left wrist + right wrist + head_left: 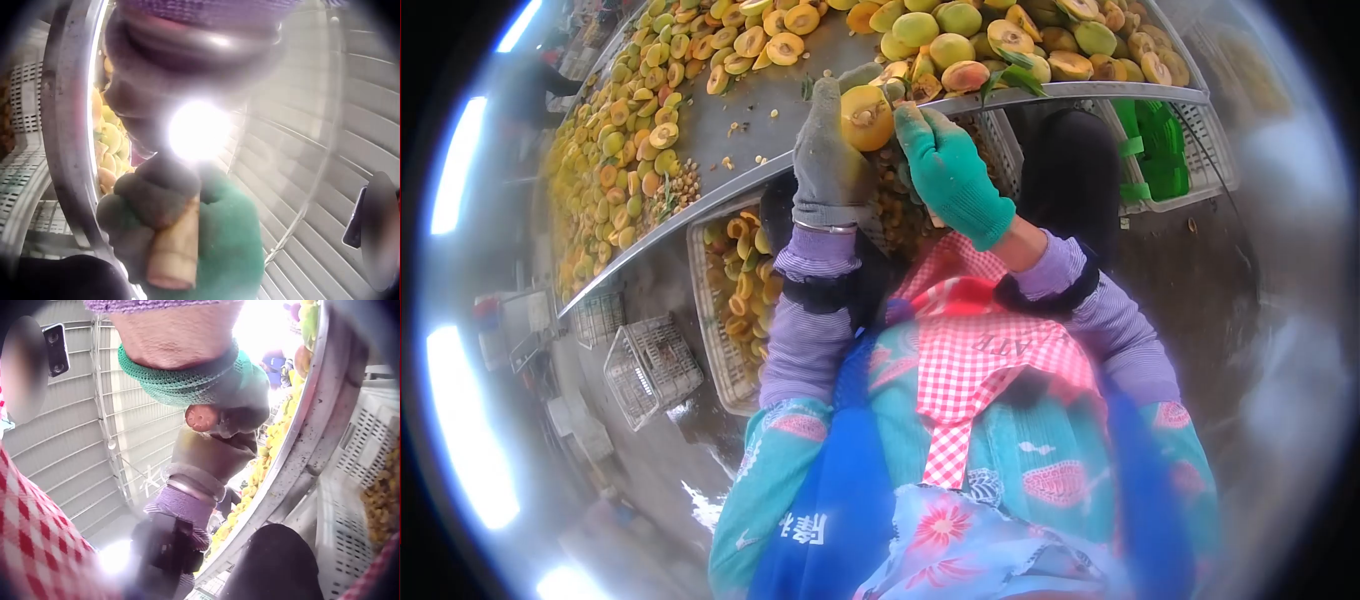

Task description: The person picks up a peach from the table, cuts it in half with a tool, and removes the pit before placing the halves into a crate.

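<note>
In the head view the left hand (830, 160), in a grey glove, grips a yellow fruit (867, 118) whose face with a brown centre shows, just over the metal table's edge. Close on its right is the right hand (955, 178) in a green glove, fingertips by the fruit. Both wrist views show the right hand (231, 240) curled round a short wooden handle (174, 256); its round end (201, 417) sticks out below the palm. Whatever the handle carries is hidden. The left hand (212, 453) meets the right fingers in the right wrist view.
The metal table (745, 185) bears many halved fruits and loose pits. Beneath its edge stand a crate of fruit halves (740, 290) and a crate with green items (1165, 150). An empty-looking basket (652, 368) is on the floor at left. A dark-clad knee (1070, 165) is near the right hand.
</note>
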### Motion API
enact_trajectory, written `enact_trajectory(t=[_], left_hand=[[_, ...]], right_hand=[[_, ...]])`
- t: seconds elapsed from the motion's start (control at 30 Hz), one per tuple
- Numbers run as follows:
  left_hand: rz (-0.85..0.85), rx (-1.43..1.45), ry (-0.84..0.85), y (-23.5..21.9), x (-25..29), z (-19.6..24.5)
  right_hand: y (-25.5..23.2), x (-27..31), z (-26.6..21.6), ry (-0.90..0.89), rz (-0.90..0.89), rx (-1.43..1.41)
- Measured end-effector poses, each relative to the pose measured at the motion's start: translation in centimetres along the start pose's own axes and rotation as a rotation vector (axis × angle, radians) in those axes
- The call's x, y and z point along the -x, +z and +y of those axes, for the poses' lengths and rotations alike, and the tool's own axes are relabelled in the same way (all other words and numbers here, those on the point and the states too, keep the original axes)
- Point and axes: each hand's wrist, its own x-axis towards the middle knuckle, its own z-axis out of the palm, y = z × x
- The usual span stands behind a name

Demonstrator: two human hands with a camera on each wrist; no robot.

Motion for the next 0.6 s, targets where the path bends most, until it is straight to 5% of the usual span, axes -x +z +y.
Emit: enact_trajectory(t=[0.1, 0.23, 0.33, 0.47, 0.53, 0.6], left_hand=[[-0.067, 0.040, -0.058, -0.5, 1.1, 0.6], [-0.078, 0.997, -0.572, -1.1, 1.6, 0.8], [0.115, 0.977, -0.656, -0.5, 1.3, 1.9], [-0.050, 0.187, -0.267, 0.1, 1.7, -1.1], [-0.056, -0.387, 0.074, -0.5, 1.8, 1.0], [-0.100, -0.232, 0.077, -0.5, 1.6, 0.4]], right_hand=[[0.0, -1.8, 0.4, -0.005, 0.134, -0.028], [-1.5, -4.2, -0.4, -0.082, -0.013, -0.016], [-0.6, 0.4, 0.6, -0.226, -0.014, 0.152], [-0.1, 1.5, 4.0, -0.181, -0.071, 0.267], [-0.2, 1.5, 4.5, -0.208, -0.066, 0.252], [-0.2, 1.6, 4.4, -0.190, -0.066, 0.242]])
